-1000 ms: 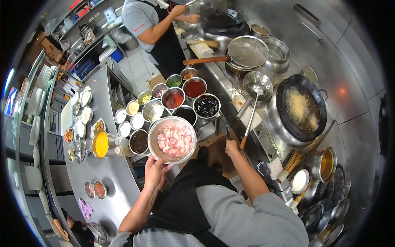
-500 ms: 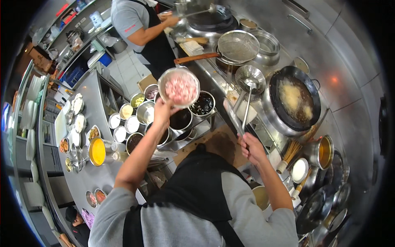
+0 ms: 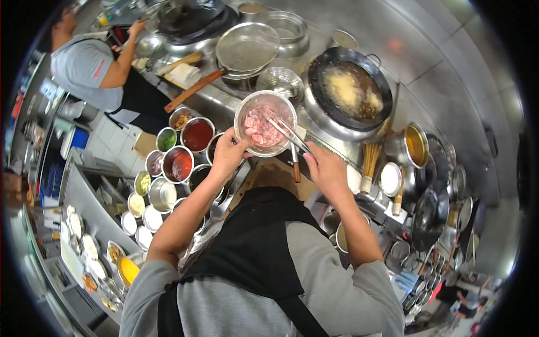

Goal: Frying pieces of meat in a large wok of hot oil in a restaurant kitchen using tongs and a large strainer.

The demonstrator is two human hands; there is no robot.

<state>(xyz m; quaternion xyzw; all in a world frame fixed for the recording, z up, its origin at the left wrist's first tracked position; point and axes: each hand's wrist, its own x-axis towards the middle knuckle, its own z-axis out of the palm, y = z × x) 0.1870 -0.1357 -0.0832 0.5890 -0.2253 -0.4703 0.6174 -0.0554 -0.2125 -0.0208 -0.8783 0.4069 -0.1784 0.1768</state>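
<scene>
My left hand (image 3: 227,155) grips the near-left rim of a round metal bowl (image 3: 287,106), its thumb along the edge. Pieces of raw pink meat (image 3: 259,128) lie in the bowl. A pair of metal tongs (image 3: 292,136) is in my right hand (image 3: 328,171), with the tips down among the meat. Just behind the bowl rests a perforated skimmer (image 3: 281,82); its wooden-ended handle (image 3: 296,170) shows below the bowl. To the right, a black wok (image 3: 383,84) holds dark oil with pale food (image 3: 343,87) frying in foam.
A wide mesh strainer (image 3: 247,45) sits over a pot beyond the bowl. Containers of sauces (image 3: 198,135) crowd the left side. Bamboo brushes (image 3: 370,163) and a metal pot (image 3: 415,147) stand at right. A co-worker (image 3: 90,73) works at another wok, far left.
The bowl has come right and nearer the wok. My right hand has brought the tongs into the meat, away from the skimmer's handle. The view has turned, shifting the co-worker leftward.
</scene>
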